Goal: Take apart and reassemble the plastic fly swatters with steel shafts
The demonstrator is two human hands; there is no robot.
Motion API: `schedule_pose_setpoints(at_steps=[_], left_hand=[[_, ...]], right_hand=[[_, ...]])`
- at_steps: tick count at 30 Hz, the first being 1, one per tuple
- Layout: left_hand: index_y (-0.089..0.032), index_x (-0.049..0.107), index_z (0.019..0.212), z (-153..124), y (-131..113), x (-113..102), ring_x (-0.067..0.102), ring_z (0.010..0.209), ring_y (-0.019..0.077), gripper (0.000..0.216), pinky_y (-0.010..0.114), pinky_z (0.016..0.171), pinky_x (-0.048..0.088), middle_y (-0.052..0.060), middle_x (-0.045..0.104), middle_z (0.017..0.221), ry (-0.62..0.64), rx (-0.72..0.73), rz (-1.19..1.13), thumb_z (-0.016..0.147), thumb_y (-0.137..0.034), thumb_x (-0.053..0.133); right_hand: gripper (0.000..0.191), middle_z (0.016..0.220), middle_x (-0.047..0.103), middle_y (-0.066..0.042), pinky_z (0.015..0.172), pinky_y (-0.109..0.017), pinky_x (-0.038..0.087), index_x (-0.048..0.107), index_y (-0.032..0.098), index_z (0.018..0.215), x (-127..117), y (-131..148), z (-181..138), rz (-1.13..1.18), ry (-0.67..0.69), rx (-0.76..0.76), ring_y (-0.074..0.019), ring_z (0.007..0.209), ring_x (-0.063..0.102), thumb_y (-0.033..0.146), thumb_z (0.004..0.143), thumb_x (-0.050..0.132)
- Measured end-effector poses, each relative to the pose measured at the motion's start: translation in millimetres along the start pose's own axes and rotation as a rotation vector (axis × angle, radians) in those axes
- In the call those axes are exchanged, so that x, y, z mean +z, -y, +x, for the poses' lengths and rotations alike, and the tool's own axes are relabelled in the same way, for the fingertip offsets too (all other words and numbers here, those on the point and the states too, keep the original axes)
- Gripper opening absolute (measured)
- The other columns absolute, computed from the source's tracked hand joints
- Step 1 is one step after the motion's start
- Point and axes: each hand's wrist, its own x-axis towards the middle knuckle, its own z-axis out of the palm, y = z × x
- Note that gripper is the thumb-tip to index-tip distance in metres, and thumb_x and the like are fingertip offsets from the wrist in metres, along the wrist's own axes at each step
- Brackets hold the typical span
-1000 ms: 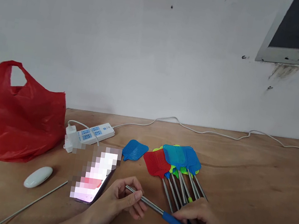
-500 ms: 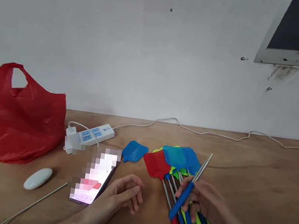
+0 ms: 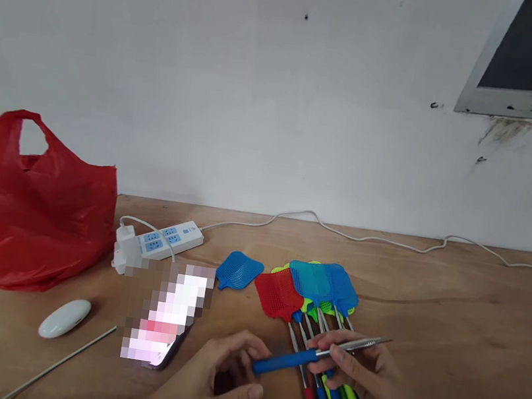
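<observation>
My right hand [image 3: 346, 365] pinches a fly swatter handle [image 3: 289, 361], a blue grip with a silver metal rod and no paddle on it. The handle lies slanted, its rod end up to the right and its blue end pointing at my left hand. My left hand [image 3: 219, 379] is half curled, thumb and fingers apart around that blue end; whether they touch it I cannot tell. A loose blue swatter head [image 3: 239, 270] lies flat on the table beyond. Below my right hand is a pile of swatters with a red head [image 3: 278, 293], blue heads [image 3: 323, 283] and several coloured grips.
A phone [image 3: 173, 319] with a blurred screen lies left of my hands, beside a white oval object [image 3: 65, 318]. A white power strip [image 3: 173, 239] with a cord and a red plastic bag [image 3: 43, 219] stand farther back on the wooden table [image 3: 452, 321].
The handle has swung from steeply upright to a low slant, its blue end now at my left hand. My left hand has moved slightly right and nearer me, fingers curling.
</observation>
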Motion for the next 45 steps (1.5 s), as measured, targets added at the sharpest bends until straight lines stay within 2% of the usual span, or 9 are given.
schedule_pose_setpoints(at_steps=[7, 12, 16, 21, 25, 33, 37, 42, 45], left_hand=[[-0.018, 0.063, 0.086, 0, 3, 7, 0.050, 0.064, 0.0134, 0.035, 0.024, 0.061, 0.041, -0.001, 0.056, 0.070, -0.032, -0.078, 0.059, 0.085, -0.053, 0.068], [-0.015, 0.060, 0.086, 6, 10, 1, 0.053, 0.051, 0.0122, 0.059, 0.023, 0.050, 0.043, 0.001, 0.059, 0.062, 0.122, -0.170, -0.194, 0.083, -0.074, 0.055], [-0.016, 0.056, 0.081, 8, 9, -7, 0.050, 0.047, 0.0105, 0.063, 0.021, 0.046, 0.040, 0.001, 0.058, 0.061, 0.159, -0.195, -0.161, 0.082, -0.078, 0.050], [-0.020, 0.055, 0.094, 0, 1, -10, 0.054, 0.064, 0.0132, 0.033, 0.023, 0.059, 0.043, 0.000, 0.061, 0.075, 0.020, -0.094, 0.263, 0.095, -0.052, 0.049], [-0.023, 0.055, 0.094, -3, -2, -11, 0.054, 0.072, 0.0150, 0.007, 0.024, 0.063, 0.042, -0.002, 0.059, 0.078, -0.024, 0.010, 0.627, 0.089, -0.028, 0.053], [-0.024, 0.046, 0.080, -4, 13, -14, 0.052, 0.056, 0.0147, 0.014, 0.028, 0.055, 0.034, -0.005, 0.058, 0.064, -0.062, 0.162, 0.996, 0.072, -0.015, 0.052], [-0.023, 0.045, 0.075, -3, 11, -13, 0.057, 0.061, 0.0164, 0.010, 0.029, 0.055, 0.037, -0.001, 0.061, 0.071, -0.108, 0.240, 1.058, 0.079, -0.016, 0.051], [-0.024, 0.057, 0.112, 0, 7, -12, 0.063, 0.095, 0.0235, 0.022, 0.035, 0.079, 0.052, 0.005, 0.064, 0.106, -0.099, 0.369, 1.084, 0.095, -0.017, 0.046], [-0.026, 0.056, 0.120, 2, 14, -13, 0.064, 0.098, 0.0221, 0.035, 0.034, 0.083, 0.055, 0.006, 0.063, 0.113, -0.046, 0.351, 1.073, 0.094, -0.009, 0.040]], right_hand=[[0.022, 0.075, 0.074, -0.005, 0.062, -0.027, 0.058, 0.078, 0.023, 0.086, 2, -8, -6, -0.092, 0.083, -0.127, -0.0179, 0.069, 0.071, 0.044, 0.080, 0.077], [0.017, 0.087, 0.074, -0.006, 0.064, -0.027, 0.058, 0.078, 0.023, 0.079, -5, -1, -4, -0.067, 0.018, -0.192, -0.0164, 0.069, 0.069, 0.040, 0.081, 0.078], [0.015, 0.077, 0.070, -0.002, 0.057, -0.021, 0.053, 0.076, 0.024, 0.078, -14, 6, 1, 0.076, -0.113, -0.282, -0.0116, 0.061, 0.062, 0.039, 0.080, 0.079], [0.023, 0.074, 0.069, -0.002, 0.051, -0.022, 0.051, 0.074, 0.022, 0.077, -9, 4, 3, 0.094, -0.144, -0.276, -0.0118, 0.057, 0.059, 0.044, 0.077, 0.080], [0.028, 0.070, 0.070, -0.004, 0.055, -0.025, 0.054, 0.074, 0.020, 0.078, -1, -3, 1, -0.029, -0.080, -0.218, -0.0144, 0.059, 0.063, 0.048, 0.078, 0.078], [0.033, 0.064, 0.069, -0.002, 0.051, -0.025, 0.054, 0.073, 0.019, 0.075, -7, -7, 7, 0.002, -0.189, -0.230, -0.0154, 0.055, 0.065, 0.050, 0.070, 0.083], [0.031, 0.062, 0.068, -0.002, 0.050, -0.025, 0.054, 0.074, 0.019, 0.076, -8, -8, 7, 0.010, -0.192, -0.218, -0.0151, 0.053, 0.064, 0.049, 0.071, 0.083], [0.029, 0.065, 0.069, -0.002, 0.046, -0.023, 0.054, 0.075, 0.020, 0.074, -7, -8, 8, 0.047, -0.207, -0.244, -0.0143, 0.052, 0.064, 0.046, 0.069, 0.085], [0.027, 0.067, 0.070, -0.003, 0.045, -0.022, 0.053, 0.075, 0.020, 0.074, -8, -9, 9, 0.060, -0.207, -0.254, -0.0139, 0.052, 0.064, 0.044, 0.068, 0.086]])
